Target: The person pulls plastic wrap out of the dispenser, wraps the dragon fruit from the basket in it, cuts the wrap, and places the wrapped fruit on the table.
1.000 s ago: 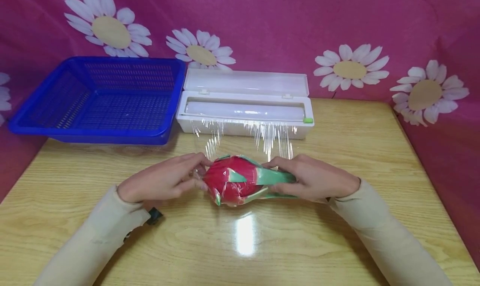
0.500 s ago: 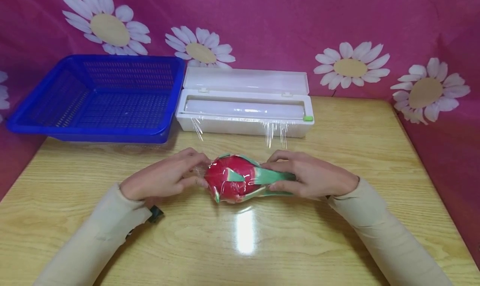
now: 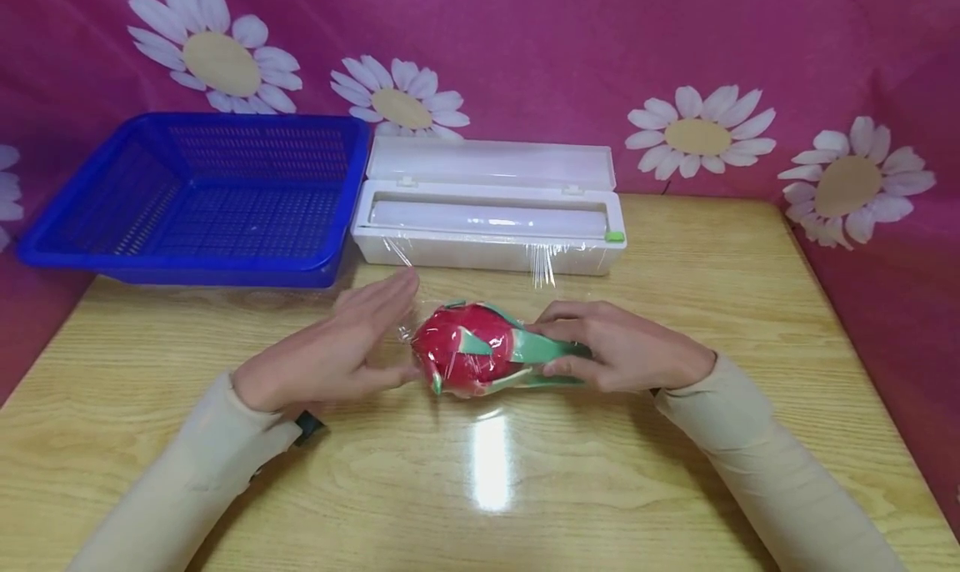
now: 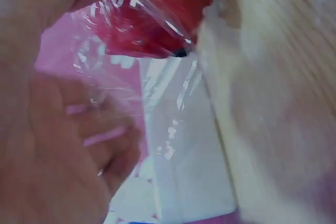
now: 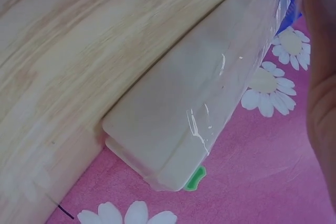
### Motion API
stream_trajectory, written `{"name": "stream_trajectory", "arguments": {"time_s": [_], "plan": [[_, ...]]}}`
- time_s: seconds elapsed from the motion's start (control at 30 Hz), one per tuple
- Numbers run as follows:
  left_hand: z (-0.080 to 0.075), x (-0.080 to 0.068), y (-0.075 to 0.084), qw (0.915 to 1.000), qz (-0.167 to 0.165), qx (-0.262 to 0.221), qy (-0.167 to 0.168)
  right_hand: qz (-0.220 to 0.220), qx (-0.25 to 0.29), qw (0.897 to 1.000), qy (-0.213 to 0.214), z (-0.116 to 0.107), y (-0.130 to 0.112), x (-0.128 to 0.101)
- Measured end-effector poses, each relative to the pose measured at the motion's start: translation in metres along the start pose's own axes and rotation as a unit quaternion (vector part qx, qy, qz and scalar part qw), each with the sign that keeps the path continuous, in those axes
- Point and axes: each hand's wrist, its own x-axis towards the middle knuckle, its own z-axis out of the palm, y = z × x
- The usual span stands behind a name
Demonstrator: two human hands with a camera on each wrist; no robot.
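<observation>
On the counter (image 3: 645, 489), the basket (image 3: 187, 262) stands at the back left, with the box (image 3: 480, 258) just to its right. The roll (image 3: 487, 216) lies in the box, the lid (image 3: 491, 163) behind it. The fruit (image 3: 471, 363) is in front of the box, between the left hand (image 3: 333, 343) and the right hand (image 3: 622, 347), with wrap (image 3: 542, 263) between box and fruit. The cloth (image 3: 540, 47) rises behind the counter.

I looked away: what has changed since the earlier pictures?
The left hand has opened, loosing its pinch on the dragon fruit at the red end. The fruit shifted slightly toward the white box. The right hand still grips the green end; the box and blue basket stayed.
</observation>
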Motion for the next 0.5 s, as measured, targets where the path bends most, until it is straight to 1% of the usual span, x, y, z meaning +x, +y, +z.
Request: {"name": "stream_trajectory", "arguments": {"time_s": [0.03, 0.07, 0.13, 0.2, 0.27, 0.3, 0.4, 0.43, 0.5], "plan": [[0.000, 0.000, 0.002, 0.9998, -0.001, -0.007, 0.016, 0.001, -0.001, 1.000, -0.003, 0.000, 0.000, 0.000], [0.000, 0.001, 0.004, 0.9994, 0.005, -0.011, 0.033, 0.004, 0.000, 1.000, -0.007, 0.000, 0.001, 0.000], [0.001, 0.004, 0.010, 0.9975, 0.033, -0.013, 0.061, 0.005, 0.000, 1.000, -0.011, 0.000, 0.002, 0.001], [0.004, 0.007, 0.016, 0.9950, 0.068, -0.009, 0.073, 0.009, 0.004, 1.000, -0.015, 0.000, 0.004, 0.001], [0.008, 0.010, 0.020, 0.9939, 0.093, -0.001, 0.058, 0.015, 0.014, 1.000, -0.018, 0.001, 0.005, 0.002], [0.010, 0.010, 0.022, 0.9941, 0.097, 0.003, 0.048, 0.020, 0.022, 0.999, -0.019, 0.001, 0.006, 0.002], [0.015, 0.011, 0.026, 0.9960, 0.085, 0.011, 0.026, 0.033, 0.041, 0.998, -0.023, 0.000, 0.008, 0.002], [0.016, 0.012, 0.026, 0.9965, 0.078, 0.016, 0.024, 0.036, 0.046, 0.998, -0.022, 0.000, 0.009, 0.003], [0.020, 0.016, 0.027, 0.9963, 0.073, 0.028, 0.035, 0.039, 0.052, 0.998, -0.020, 0.000, 0.011, 0.002]]}}
